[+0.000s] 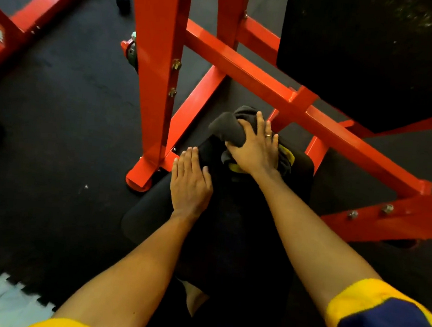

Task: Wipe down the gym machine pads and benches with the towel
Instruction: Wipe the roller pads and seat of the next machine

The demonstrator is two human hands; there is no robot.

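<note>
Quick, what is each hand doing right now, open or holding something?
Left hand: open, fingers resting flat on the black seat pad.
Right hand: closed on the dark towel, pressing it onto the pad.

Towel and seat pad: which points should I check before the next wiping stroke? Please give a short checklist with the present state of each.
1. Grip on towel: ok, the right hand lies on it and its thumb holds the bunched part.
2. Towel touching seat pad: ok, it lies at the pad's far end.
3. Left hand out of the towel's way: ok, flat on the pad's left side, apart from the towel.
4. Room to stroke forward: not ok, the frame lies just beyond; probably pull back instead.
5. Upper pad clean: not ok, light specks show near its top.
6. Towel damp: cannot tell.
</note>
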